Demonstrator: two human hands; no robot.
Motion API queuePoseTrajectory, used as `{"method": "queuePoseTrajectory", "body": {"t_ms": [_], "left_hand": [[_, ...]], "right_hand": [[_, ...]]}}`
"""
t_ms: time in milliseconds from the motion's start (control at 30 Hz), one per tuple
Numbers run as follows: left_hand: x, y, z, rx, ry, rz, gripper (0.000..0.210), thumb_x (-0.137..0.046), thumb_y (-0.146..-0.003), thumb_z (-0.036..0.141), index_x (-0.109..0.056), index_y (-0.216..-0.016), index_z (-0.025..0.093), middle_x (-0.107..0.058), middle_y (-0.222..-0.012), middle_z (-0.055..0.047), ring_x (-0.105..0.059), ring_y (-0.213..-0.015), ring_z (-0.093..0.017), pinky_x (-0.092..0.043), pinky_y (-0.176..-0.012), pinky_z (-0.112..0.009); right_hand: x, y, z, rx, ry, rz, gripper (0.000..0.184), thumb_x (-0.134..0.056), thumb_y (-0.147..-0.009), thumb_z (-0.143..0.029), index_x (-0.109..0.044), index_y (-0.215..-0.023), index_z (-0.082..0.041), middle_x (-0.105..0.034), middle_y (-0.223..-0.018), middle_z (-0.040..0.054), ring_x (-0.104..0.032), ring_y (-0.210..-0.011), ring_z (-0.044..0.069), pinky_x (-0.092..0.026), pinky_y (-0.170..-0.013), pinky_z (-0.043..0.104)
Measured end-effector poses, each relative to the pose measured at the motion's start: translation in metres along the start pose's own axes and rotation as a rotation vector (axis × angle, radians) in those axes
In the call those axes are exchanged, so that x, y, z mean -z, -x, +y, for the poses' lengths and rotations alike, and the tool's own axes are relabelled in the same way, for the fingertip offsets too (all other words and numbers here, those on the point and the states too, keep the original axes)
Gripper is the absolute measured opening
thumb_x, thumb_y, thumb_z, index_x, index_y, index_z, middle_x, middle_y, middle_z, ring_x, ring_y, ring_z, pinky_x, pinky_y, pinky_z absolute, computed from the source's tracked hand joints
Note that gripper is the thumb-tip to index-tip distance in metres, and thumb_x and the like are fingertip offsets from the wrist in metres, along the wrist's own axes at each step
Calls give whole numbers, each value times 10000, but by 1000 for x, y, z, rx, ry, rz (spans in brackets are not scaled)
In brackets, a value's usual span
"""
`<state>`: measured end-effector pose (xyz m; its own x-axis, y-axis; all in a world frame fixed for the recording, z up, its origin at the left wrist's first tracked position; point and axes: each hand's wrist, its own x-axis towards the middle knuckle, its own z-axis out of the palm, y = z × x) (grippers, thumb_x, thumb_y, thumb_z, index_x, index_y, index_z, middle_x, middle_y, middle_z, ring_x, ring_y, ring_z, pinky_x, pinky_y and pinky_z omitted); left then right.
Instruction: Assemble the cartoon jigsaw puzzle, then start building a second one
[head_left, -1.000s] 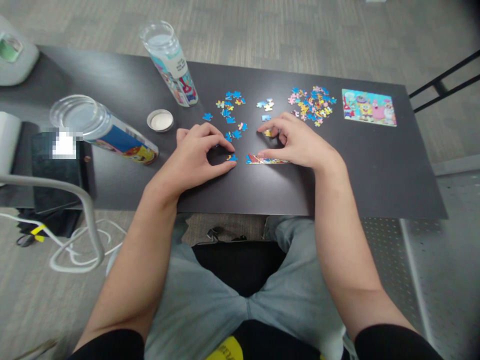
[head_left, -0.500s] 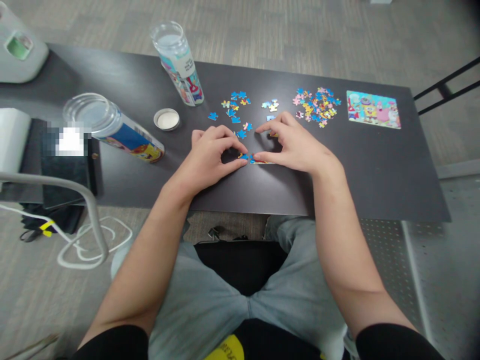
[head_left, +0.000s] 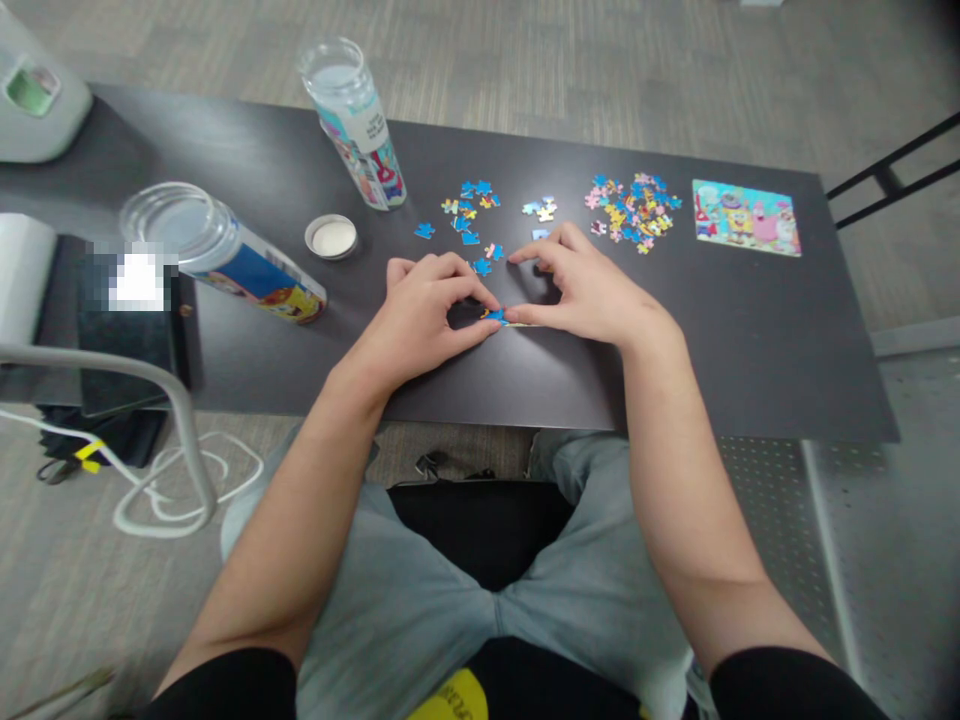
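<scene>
My left hand (head_left: 427,315) pinches a small blue and yellow puzzle piece (head_left: 493,315) between thumb and fingertips, low over the table. Its edge meets a few puzzle pieces (head_left: 517,323) under my right hand (head_left: 589,285). The right thumb presses on their near edge, and its curled fingers arch over them from the far side, hiding most of their surface. Just beyond the hands lie loose blue puzzle pieces (head_left: 481,267). Farther back is a scattered group of mostly blue and yellow pieces (head_left: 469,212), with two light pieces (head_left: 540,208) to its right.
A larger pile of puzzle pieces (head_left: 634,210) lies right of centre, beside a cartoon picture card (head_left: 746,218). On the left stand two clear-topped printed tubes (head_left: 367,140) (head_left: 262,275) and a round lid (head_left: 331,238). A black device (head_left: 131,350) sits at the left edge.
My left hand has shifted slightly right, bringing its puzzle piece up against the pieces under my right thumb. My right hand has barely moved.
</scene>
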<state>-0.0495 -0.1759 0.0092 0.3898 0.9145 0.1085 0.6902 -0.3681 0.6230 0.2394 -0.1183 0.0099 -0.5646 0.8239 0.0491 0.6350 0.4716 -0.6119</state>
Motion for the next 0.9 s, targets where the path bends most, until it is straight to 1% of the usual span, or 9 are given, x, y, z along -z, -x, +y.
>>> {"method": "queuePoseTrajectory", "body": {"t_ms": [200,367,467,600,767,900], "left_hand": [[-1,1,2,28,4,7,264,-877,-1136,589,-950,-1192,341,-844,-1363,-60,-722,-1360,-351,-372,-1319,-620],[-2,1,3,46,-6,28,256,-890,-1129,613,-971,-1164,373,-850,-1317,-41,-745,-1318,-345,-387,-1341,-646],[1,2,4,25,-23,44,310,-878,-1126,685,-982,-1132,393,-858,-1287,-40,-744,-1272,-349,-388,-1353,-681],[5,3,5,-40,-51,32,436,-810,-1145,786,-985,-1080,392,-869,-1225,-54,-737,-1241,-364,-371,-1371,-726],[8,3,4,-79,-75,14,425,-767,-1164,763,-995,-1108,408,-865,-1190,-55,-754,-1227,-364,-368,-1370,-742],[9,4,2,-105,-77,-8,438,-757,-1160,775,-1003,-1075,423,-872,-1190,-52,-766,-1198,-360,-382,-1341,-748]], "right_hand": [[1,0,-2,-14,-15,-11,740,-1052,-958,-506,-828,-1617,-253,-696,-1514,163,-801,-1347,445,-676,-1281,703],[1,0,-2,-20,-31,-2,717,-1063,-946,-468,-832,-1597,-272,-700,-1516,161,-801,-1362,447,-683,-1272,696],[0,1,-2,-19,-28,9,700,-1075,-943,-442,-834,-1582,-289,-706,-1501,156,-805,-1361,444,-686,-1277,694],[0,1,-3,-24,-11,7,680,-1068,-957,-432,-826,-1580,-306,-713,-1493,150,-796,-1349,437,-704,-1249,683],[0,1,-3,-13,-7,9,667,-1060,-965,-424,-825,-1575,-288,-712,-1483,148,-795,-1297,416,-705,-1227,660],[-1,1,-1,4,-23,15,679,-1070,-959,-431,-835,-1573,-263,-706,-1465,157,-796,-1284,410,-701,-1220,648]]}}
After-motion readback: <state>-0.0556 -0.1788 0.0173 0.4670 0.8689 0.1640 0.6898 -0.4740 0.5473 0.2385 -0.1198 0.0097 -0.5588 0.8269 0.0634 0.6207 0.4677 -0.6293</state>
